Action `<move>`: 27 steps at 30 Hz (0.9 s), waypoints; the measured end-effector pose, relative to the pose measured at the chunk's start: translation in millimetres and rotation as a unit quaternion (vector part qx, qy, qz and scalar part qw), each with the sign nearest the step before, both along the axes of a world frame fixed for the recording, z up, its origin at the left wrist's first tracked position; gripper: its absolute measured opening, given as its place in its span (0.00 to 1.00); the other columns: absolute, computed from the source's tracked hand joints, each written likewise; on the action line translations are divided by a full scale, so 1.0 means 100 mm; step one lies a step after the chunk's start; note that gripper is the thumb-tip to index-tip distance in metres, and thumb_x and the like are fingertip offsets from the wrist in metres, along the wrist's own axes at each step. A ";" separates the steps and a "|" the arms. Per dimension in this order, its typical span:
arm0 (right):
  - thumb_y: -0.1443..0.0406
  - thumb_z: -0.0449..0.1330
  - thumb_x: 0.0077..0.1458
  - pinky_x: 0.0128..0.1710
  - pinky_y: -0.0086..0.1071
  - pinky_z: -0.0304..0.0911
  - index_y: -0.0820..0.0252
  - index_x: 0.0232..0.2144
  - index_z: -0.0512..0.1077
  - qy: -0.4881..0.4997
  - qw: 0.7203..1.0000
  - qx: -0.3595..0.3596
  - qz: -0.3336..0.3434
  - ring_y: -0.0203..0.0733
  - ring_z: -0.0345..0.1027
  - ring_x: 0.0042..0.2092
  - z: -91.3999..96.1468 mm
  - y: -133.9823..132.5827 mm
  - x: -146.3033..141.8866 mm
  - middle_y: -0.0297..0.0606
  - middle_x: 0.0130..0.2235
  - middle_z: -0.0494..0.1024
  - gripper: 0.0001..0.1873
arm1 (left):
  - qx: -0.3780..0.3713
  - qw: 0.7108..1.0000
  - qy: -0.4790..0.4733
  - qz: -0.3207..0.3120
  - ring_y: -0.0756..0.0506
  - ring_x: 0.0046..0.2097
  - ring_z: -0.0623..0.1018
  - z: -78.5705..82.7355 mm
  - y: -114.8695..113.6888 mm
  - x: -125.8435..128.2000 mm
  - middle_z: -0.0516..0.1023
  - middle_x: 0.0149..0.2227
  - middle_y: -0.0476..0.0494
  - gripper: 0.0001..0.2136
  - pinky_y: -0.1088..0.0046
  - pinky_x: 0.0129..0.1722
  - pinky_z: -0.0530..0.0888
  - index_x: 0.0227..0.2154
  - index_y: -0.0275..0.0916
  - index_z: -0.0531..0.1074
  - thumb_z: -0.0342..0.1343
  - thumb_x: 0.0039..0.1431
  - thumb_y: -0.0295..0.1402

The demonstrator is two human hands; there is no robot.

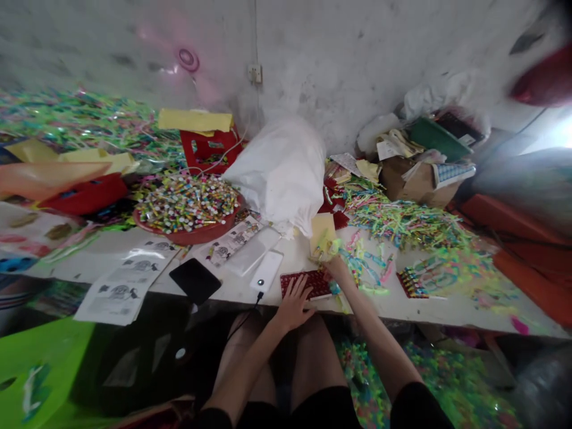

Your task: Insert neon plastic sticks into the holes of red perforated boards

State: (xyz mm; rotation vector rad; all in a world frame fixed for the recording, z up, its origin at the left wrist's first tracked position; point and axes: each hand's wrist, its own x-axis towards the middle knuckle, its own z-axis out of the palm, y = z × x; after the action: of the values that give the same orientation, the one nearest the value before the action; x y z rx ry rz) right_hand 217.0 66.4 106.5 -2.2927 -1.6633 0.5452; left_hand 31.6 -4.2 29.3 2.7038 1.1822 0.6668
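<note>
A dark red patterned card or tray [318, 285] lies at the table's front edge, between my knees and the white bag. Resting flat on its left part is my left hand [295, 302], with its fingers spread. My right hand [338, 271] is closed above the card's right end; a yellow-green plastic strip [329, 250] shows at its fingertips, though blur hides the exact grip. Just beyond lies a yellow paper [322, 229]. Loose colourful strips [366, 265] are scattered right of my right hand. Farther right, a second red card [409, 285] carries several small colourful pieces.
A basin [192, 235] heaped with small colourful pieces stands left of a large white bag [286, 167]. A white phone [267, 271] with a cable, a black flat object [195, 281] and printed sheets [120, 292] lie leftward. A strip pile [402, 223] covers the right.
</note>
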 end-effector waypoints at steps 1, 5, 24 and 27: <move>0.56 0.58 0.53 0.30 0.30 0.64 0.64 0.20 0.74 -0.005 1.000 0.000 -0.004 0.42 0.72 0.28 0.01 -0.06 0.03 0.44 0.22 0.76 0.18 | 0.010 1.000 0.005 -0.019 0.40 0.65 0.49 0.02 0.08 0.00 0.50 0.64 0.36 0.26 0.54 0.62 0.52 0.58 0.39 0.59 0.47 0.59 0.47; 0.54 0.55 0.54 0.37 0.36 0.64 0.63 0.34 0.74 -0.039 0.997 -0.001 -0.062 0.49 0.73 0.38 -0.08 -0.36 0.22 0.47 0.33 0.78 0.18 | 0.024 0.995 0.040 -0.085 0.42 0.65 0.50 0.01 0.35 -0.01 0.52 0.64 0.45 0.23 0.56 0.62 0.52 0.60 0.50 0.55 0.43 0.63 0.45; 0.60 0.48 0.58 0.38 0.31 0.59 0.59 0.43 0.72 -0.067 0.985 0.142 -0.070 0.43 0.70 0.40 -0.20 -0.66 0.53 0.43 0.40 0.77 0.17 | 0.005 0.976 0.001 0.218 0.35 0.63 0.56 -0.27 -0.08 0.36 0.57 0.62 0.37 0.23 0.47 0.60 0.54 0.58 0.41 0.59 0.46 0.61 0.41; 0.56 0.47 0.59 0.37 0.32 0.59 0.61 0.39 0.72 -0.089 0.962 0.251 -0.062 0.43 0.68 0.38 -0.02 -0.65 0.55 0.45 0.39 0.75 0.19 | 0.000 0.966 -0.020 0.256 0.33 0.63 0.55 -0.30 -0.16 0.54 0.56 0.62 0.35 0.24 0.43 0.59 0.53 0.59 0.40 0.58 0.45 0.62 0.40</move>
State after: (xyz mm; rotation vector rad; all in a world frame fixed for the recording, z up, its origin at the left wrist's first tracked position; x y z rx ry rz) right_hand 272.3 1.0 104.1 -2.0838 -1.4999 -0.1118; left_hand 85.4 -19.8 -0.9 2.3689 1.8898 0.7679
